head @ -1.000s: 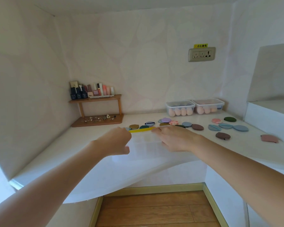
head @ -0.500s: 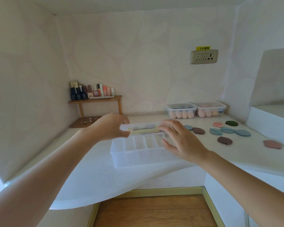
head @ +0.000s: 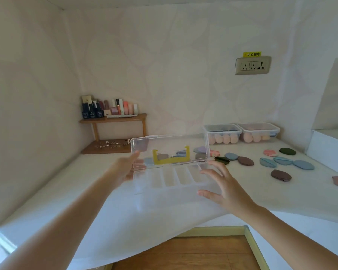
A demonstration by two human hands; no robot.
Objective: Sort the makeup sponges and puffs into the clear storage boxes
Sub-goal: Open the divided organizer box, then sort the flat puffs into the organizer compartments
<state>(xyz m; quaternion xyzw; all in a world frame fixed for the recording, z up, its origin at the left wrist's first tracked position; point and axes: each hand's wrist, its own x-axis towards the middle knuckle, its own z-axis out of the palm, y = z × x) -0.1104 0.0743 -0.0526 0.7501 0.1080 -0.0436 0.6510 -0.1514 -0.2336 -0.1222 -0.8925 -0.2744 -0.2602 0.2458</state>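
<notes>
I see a clear, divided plastic box (head: pixel 176 181), lid (head: pixel 170 146) upright; left hand (head: pixel 125 169) flat against lid, right hand (head: pixel 223 189) splayed wide.

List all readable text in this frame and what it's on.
"小心触电": on the yellow sticker directly above the wall socket.
Labels on the dark bottles on the wooden shelf: too small to read.
Mark on the beige box behind those bottles: too blurred to read.
No other text is visible.
</notes>
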